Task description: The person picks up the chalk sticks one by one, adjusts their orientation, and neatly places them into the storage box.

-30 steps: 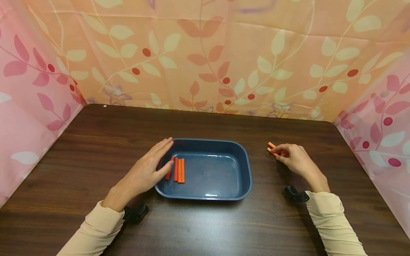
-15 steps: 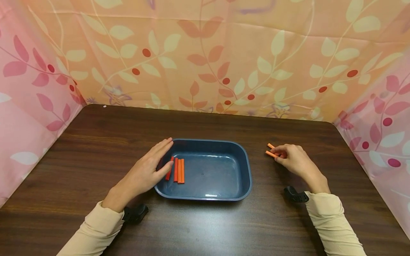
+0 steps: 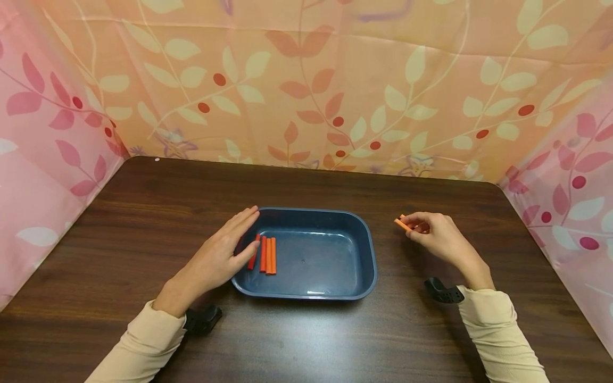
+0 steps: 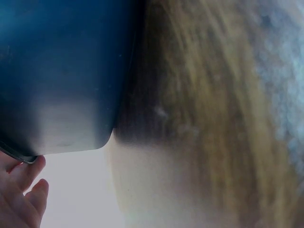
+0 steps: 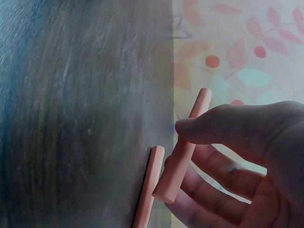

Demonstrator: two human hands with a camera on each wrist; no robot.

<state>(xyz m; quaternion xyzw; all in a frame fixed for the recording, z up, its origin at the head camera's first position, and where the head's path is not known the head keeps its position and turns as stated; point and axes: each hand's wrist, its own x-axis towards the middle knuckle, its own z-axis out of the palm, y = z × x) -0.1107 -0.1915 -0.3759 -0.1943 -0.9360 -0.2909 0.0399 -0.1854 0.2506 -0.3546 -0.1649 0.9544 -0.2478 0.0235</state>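
In the head view, my right hand (image 3: 442, 236) pinches a short orange crayon-like stick (image 5: 173, 175) between thumb and fingers, tilted over the table. A second orange stick (image 5: 149, 187) lies on the wood close behind it. My left hand (image 3: 217, 255) rests at the left rim of a blue plastic tray (image 3: 325, 260), fingers extended and thumb reaching over the rim. Two red sticks (image 3: 263, 254) and two orange sticks (image 3: 273, 255) lie in the tray's left part; the thumb partly covers the leftmost red one. The left wrist view shows left fingertips (image 4: 38, 190) beside the tray's edge.
The tray stands mid-way on a dark wooden table (image 3: 306, 340). Patterned cloth (image 3: 306, 96) hangs behind the table and along both sides. Dark wrist devices (image 3: 442, 291) sit under both wrists.
The right hand has lifted one orange stick from beside the other and shifted it slightly, so it now overlaps the second in the head view. The left hand and tray stay still.
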